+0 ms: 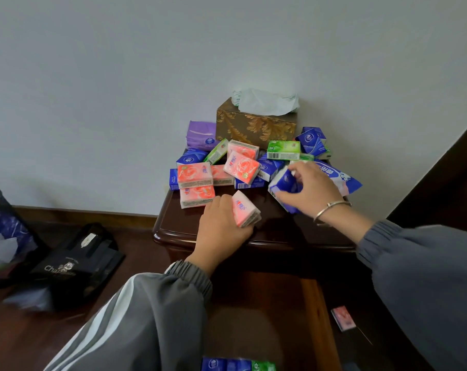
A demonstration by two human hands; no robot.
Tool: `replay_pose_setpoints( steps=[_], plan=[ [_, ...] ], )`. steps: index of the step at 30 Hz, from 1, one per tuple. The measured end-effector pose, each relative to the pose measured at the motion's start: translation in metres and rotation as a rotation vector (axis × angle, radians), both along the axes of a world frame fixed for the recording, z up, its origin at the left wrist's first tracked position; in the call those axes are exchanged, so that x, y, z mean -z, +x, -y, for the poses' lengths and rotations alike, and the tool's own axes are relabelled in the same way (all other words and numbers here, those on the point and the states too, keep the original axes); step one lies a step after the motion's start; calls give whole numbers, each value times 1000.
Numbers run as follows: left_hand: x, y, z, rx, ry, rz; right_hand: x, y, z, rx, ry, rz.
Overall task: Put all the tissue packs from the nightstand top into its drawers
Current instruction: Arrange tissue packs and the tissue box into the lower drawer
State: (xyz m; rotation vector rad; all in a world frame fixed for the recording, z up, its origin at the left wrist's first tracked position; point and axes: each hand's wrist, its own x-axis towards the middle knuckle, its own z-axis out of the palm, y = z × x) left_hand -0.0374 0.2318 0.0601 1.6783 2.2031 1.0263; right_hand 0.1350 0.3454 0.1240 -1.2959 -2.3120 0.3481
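Several small tissue packs, pink [195, 174], blue [270, 168] and green [283, 150], lie heaped on the dark wooden nightstand [179, 226]. My left hand [221, 228] is shut on a pink tissue pack [244, 210] near the front edge of the top. My right hand [311, 190] grips a blue tissue pack [286, 187] at the right side of the heap. Below, an open drawer [318, 317] holds blue and green packs [237, 364] at its near end.
A gold-patterned tissue box [255, 127] stands against the wall behind the heap, a purple pack [201, 135] beside it. A black bag [77, 266] and a mesh bin [2, 226] sit on the floor at left. A small pink pack [343, 318] lies right of the drawer.
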Motion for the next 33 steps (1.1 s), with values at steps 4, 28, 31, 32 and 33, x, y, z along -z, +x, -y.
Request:
replay_pose_setpoints(
  steps=[4, 28, 31, 32, 33],
  plan=[
    [8, 0, 5, -26, 145, 154, 16, 11, 21, -37, -116, 281],
    [15, -4, 4, -36, 171, 232, 20, -40, -9, 389, -115, 347],
    [14, -4, 5, -31, 183, 240, 23, -41, -7, 422, -106, 344],
    [14, -4, 6, -29, 181, 242, 25, -40, -6, 426, -86, 323],
    [14, -5, 6, -28, 179, 244, 27, -39, -4, 426, -67, 296]
  ],
)
